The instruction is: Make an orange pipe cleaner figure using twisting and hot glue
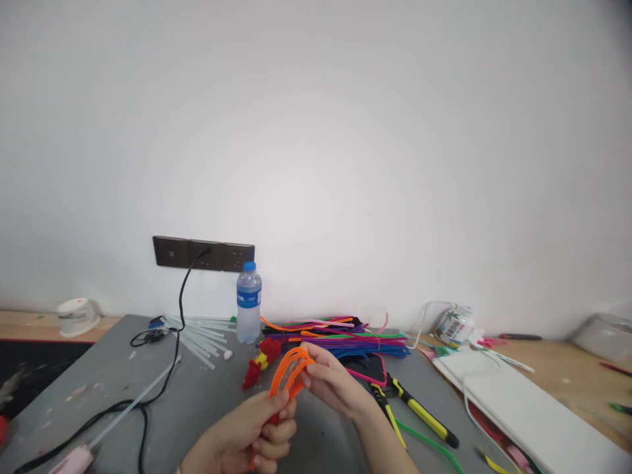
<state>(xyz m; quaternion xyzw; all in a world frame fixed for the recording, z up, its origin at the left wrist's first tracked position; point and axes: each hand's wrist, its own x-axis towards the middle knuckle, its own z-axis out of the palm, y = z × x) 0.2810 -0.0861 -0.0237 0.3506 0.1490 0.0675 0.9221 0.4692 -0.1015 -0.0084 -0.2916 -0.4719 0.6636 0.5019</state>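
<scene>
Several orange pipe cleaners (pixel 282 369) are bent into loops above the grey mat. My left hand (pixel 257 428) is closed around their lower ends, at the bottom centre. At the top of the loops, the fingers of my right hand (pixel 332 380) pinch the orange bends. Something red shows between the left fingers, partly hidden. Just behind the hands lies a red and yellow fuzzy piece (pixel 261 363), touching neither hand.
Behind are a water bottle (pixel 249 303) and a pile of coloured pipe cleaners (pixel 345 338). Yellow-black pliers (pixel 419 411) and a phone (pixel 365 368) lie right, near a white board (pixel 523 408). At left are glue sticks (pixel 200 339), a black cable (pixel 168 382) and a pink glue gun (pixel 74 460).
</scene>
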